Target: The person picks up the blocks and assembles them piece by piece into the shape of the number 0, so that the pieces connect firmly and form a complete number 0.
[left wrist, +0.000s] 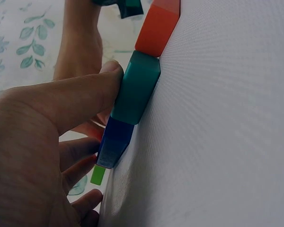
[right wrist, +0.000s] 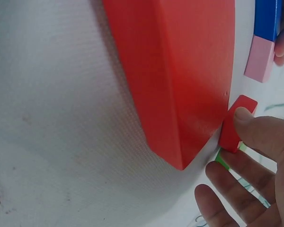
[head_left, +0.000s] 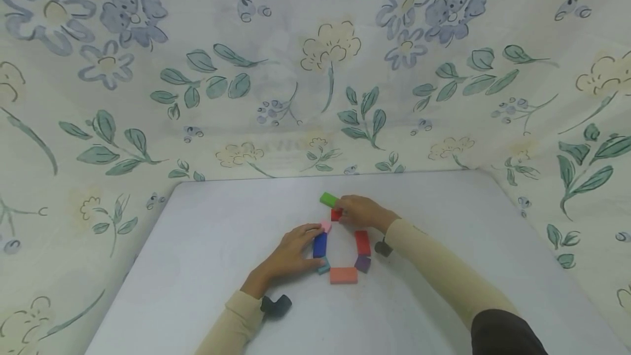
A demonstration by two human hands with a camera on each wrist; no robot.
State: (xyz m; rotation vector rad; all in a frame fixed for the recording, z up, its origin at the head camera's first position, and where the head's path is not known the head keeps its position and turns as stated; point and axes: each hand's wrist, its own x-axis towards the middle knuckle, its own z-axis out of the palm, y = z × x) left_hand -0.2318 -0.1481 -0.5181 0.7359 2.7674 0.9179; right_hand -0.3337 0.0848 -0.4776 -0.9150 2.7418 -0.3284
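Observation:
Several coloured blocks lie in a rough ring on a white table. My left hand spans its left side: the thumb touches a teal block, the index finger reaches a pink block, and a blue block sits between these two. At the far end of the ring, my right hand pinches a small red block, thumb on its near face and fingers at its other side. Just beyond is a green block, partly hidden by the right fingers in the right wrist view.
A longer red block and a purple block form the ring's right side. A coral block lies at the near end. Floral cloth hangs behind the white table and along its sides.

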